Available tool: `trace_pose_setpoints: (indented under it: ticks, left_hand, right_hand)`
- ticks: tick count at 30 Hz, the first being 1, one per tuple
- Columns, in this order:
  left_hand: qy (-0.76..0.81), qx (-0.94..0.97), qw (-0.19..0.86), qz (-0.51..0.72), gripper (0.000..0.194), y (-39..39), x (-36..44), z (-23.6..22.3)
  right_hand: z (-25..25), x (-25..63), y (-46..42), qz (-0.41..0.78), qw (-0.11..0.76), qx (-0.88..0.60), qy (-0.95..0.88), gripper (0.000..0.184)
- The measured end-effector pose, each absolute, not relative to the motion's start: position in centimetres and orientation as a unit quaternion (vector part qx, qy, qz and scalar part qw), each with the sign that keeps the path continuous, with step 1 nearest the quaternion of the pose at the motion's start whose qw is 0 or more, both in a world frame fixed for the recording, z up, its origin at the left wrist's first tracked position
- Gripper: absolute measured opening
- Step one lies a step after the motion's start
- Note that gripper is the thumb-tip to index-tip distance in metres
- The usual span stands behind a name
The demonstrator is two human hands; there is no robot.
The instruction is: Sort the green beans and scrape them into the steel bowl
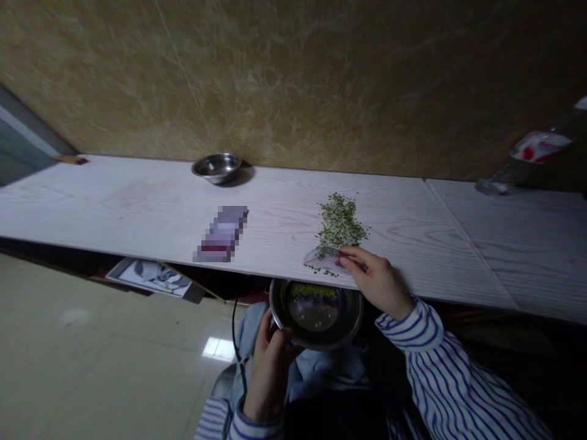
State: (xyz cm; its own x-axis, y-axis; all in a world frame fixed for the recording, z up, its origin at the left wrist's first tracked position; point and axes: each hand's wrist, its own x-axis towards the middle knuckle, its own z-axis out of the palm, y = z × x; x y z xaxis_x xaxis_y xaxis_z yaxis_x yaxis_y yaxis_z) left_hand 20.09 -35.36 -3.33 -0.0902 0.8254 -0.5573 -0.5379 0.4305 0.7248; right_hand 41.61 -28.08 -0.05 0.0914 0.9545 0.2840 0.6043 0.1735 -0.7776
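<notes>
Small green beans [342,220], which look like mung beans, lie scattered on the white wood-grain tabletop [279,220]. My right hand [380,281] pinches a thin, clear plastic piece [321,258] at its right end. This piece rests at the near side of the beans, with a few beans between it and the table edge. Below that edge, my left hand [270,366] grips the rim of a steel bowl [316,318] from the left. Green beans have gathered along the bowl's far inner side.
A smaller metal bowl [217,167] stands near the wall. Left of the beans lies a flat, pixelated object [222,234]. A clear plastic bottle [527,153] with a red-and-white label stands at the right. Under the tabletop, an open drawer [151,278] juts out; a dark cable [236,336] hangs nearby.
</notes>
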Motion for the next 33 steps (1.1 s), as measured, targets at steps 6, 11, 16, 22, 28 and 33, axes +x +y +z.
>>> trace_pose_setpoints:
  ticks: [6, 11, 16, 22, 28, 33]
  left_hand:
    - [0.543, 0.147, 0.651, 0.51, 0.062, -35.4, 19.2, -3.8]
    - [0.533, 0.171, 0.657, 0.505, 0.061, -35.5, 18.6, -3.9]
    - [0.535, 0.162, 0.653, 0.511, 0.063, -35.6, 18.9, -4.1]
    - [0.521, 0.169, 0.674, 0.496, 0.057, -36.4, 19.3, -4.5]
    - [0.536, 0.158, 0.675, 0.482, 0.055, -37.6, 18.9, -5.5]
    - [0.543, 0.168, 0.672, 0.474, 0.054, -38.4, 19.0, -5.9]
  right_hand:
    - [-0.2, 41.4, -27.4, 0.228, 0.426, -0.603, -0.635, 0.025]
    - [0.4, 40.8, -27.6, 0.248, 0.412, -0.583, -0.655, 0.023]
    - [0.9, 40.5, -28.5, 0.283, 0.4, -0.562, -0.667, 0.022]
    - [1.4, 41.4, -29.9, 0.316, 0.421, -0.55, -0.649, 0.024]
    - [2.1, 43.9, -31.0, 0.263, 0.471, -0.587, -0.604, 0.031]
    - [2.5, 45.4, -32.0, 0.233, 0.492, -0.601, -0.585, 0.043]
